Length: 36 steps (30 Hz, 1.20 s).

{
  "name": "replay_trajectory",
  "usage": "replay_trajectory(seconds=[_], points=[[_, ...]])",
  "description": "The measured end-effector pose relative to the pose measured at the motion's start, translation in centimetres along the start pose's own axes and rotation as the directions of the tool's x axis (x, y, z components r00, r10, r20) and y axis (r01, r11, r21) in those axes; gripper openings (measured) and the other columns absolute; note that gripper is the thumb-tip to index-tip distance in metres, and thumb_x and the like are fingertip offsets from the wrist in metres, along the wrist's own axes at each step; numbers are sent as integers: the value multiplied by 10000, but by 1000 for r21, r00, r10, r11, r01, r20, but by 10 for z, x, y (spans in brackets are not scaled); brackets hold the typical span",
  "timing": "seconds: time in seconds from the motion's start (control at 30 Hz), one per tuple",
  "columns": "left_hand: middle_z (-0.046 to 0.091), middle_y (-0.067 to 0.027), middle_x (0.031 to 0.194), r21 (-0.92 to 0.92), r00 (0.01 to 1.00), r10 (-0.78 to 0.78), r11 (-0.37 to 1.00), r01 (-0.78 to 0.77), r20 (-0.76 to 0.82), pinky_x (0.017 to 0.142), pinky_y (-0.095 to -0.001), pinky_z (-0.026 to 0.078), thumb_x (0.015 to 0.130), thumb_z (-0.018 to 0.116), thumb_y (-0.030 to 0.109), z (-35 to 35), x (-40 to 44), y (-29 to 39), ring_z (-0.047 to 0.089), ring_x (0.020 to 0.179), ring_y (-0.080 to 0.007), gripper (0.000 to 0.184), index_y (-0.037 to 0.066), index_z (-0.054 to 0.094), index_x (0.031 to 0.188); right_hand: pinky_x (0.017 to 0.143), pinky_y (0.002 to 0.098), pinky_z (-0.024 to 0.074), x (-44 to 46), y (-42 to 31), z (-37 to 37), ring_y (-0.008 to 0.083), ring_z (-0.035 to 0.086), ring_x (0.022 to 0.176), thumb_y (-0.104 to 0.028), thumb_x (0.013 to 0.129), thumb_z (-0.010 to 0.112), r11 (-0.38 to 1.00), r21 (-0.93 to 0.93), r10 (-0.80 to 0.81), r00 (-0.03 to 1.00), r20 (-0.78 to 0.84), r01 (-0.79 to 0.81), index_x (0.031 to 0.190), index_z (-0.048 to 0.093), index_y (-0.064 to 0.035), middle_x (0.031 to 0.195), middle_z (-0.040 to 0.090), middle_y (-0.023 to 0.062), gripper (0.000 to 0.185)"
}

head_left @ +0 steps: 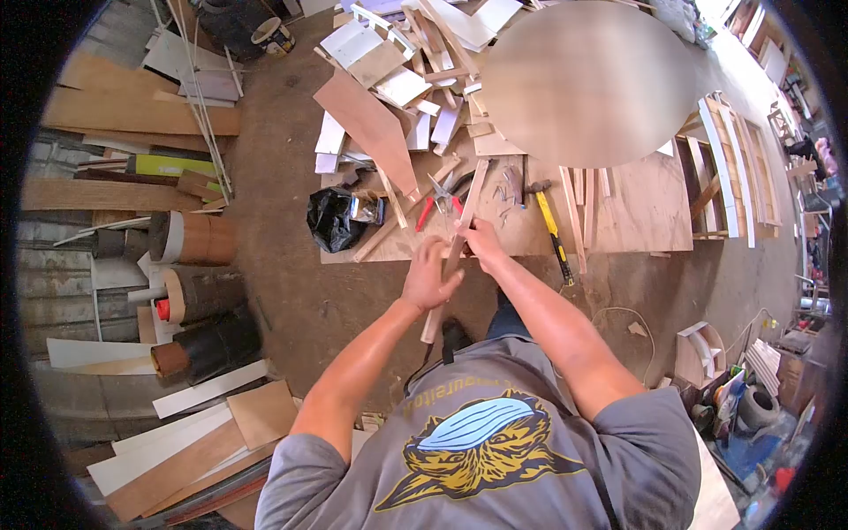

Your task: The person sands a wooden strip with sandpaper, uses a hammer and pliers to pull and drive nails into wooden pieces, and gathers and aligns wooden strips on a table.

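Note:
A narrow wooden strip [436,316] slants from over the work board down toward my body. My right hand [481,245] is closed around the strip near its middle. Beside it, my left hand [428,276] has its thumb and fingers apart, with the thumb crossing the strip; whether it presses on the wood is hard to tell. Just beyond the hands lie red-handled pliers [427,212] on the board. A hammer [552,230] with a yellow and black handle rests to the right, its head away from me. Small dark pieces [510,193] lie scattered between them.
The low plywood board [640,208] carries a black plastic bag [334,219], a small box [367,208], loose strips [571,208] and a heap of offcuts [389,75]. Rolls of material [199,237] and planks line the left. A wooden frame [733,172] stands right. A blurred oval hides the back.

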State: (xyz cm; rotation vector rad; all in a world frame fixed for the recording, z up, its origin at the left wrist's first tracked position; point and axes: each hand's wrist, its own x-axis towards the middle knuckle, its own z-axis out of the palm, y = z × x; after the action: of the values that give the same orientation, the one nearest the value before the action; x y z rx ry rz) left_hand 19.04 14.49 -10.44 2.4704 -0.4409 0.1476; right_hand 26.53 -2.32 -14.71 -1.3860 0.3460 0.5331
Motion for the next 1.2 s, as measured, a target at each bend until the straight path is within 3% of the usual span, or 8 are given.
replay_trajectory(seconds=[0.1, 0.13, 0.2, 0.37, 0.43, 0.53, 0.83, 1.2], points=[[666, -167, 1061, -489, 715, -534, 523, 698, 451, 862, -408, 556, 1023, 584, 339, 16, -20, -4, 674, 1009, -285, 443, 29, 537, 1336, 582, 333, 509, 1, 51, 13, 157, 649, 710, -169, 970, 659, 998, 29, -52, 997, -50, 53, 1022, 667, 22, 804, 685, 78, 198], [687, -129, 912, -434, 683, -539, 527, 730, 493, 661, -351, 553, 1071, 517, 338, 20, -28, -7, 690, 771, -206, 406, 12, 542, 1313, 603, 338, 520, -18, 44, 18, 165, 666, 734, -168, 970, 660, 999, 38, 20, 1000, -15, -20, 1004, 674, 23, 808, 689, 82, 195], [689, -147, 845, -381, 662, -587, 543, 749, 465, 657, -379, 540, 1064, 521, 357, 25, -51, -9, 689, 728, -248, 399, 10, 590, 1249, 752, 415, 556, -25, 54, 19, 245, 718, 904, -248, 964, 674, 988, -112, 108, 994, 35, -103, 1002, 692, 22, 846, 717, 125, 274], [683, -209, 794, -117, 710, -584, 734, 669, 394, 680, -446, 516, 1040, 532, 413, 27, -117, -23, 693, 756, -354, 418, 28, 693, 1006, 918, 530, 518, -59, 37, -38, 406, 661, 1107, -417, 926, 679, 602, -799, -348, 905, -244, 16, 1194, 646, -2, 1132, 700, 248, 496], [677, -230, 807, -103, 692, -587, 726, 679, 421, 692, -465, 509, 1027, 540, 429, 26, -145, -29, 688, 781, -392, 439, 35, 705, 925, 996, 499, 483, -45, 54, -79, 429, 550, 1257, -407, 917, 687, 190, -963, -630, 728, -270, -193, 1292, 581, -20, 1303, 612, 255, 549], [671, -178, 739, -27, 674, -614, 731, 682, 411, 626, -418, 514, 1018, 549, 369, 26, -172, -35, 702, 680, -279, 409, 2, 681, 895, 1027, 497, 463, -44, 39, -123, 425, 502, 1278, -415, 909, 700, 241, -918, -554, 733, -395, -314, 1301, 526, -27, 1299, 575, 238, 578], [663, -170, 714, -78, 545, -666, 595, 800, 510, 542, -418, 510, 1020, 547, 380, 20, -180, -25, 668, 553, -267, 429, -4, 673, 877, 902, 529, 545, -9, 63, -172, 410, 638, 1114, -403, 935, 689, 188, -908, -516, 749, -416, -374, 1275, 518, -55, 1215, 623, 213, 515], [670, -279, 821, -106, 670, -616, 699, 708, 414, 732, -490, 516, 1032, 528, 484, 43, -181, -42, 680, 827, -455, 550, -23, 676, 877, 820, 580, 508, -15, 60, -174, 481, 655, 984, -248, 1022, 549, 567, -795, -441, 735, -515, -217, 1269, 527, -25, 1044, 662, 292, 334]])
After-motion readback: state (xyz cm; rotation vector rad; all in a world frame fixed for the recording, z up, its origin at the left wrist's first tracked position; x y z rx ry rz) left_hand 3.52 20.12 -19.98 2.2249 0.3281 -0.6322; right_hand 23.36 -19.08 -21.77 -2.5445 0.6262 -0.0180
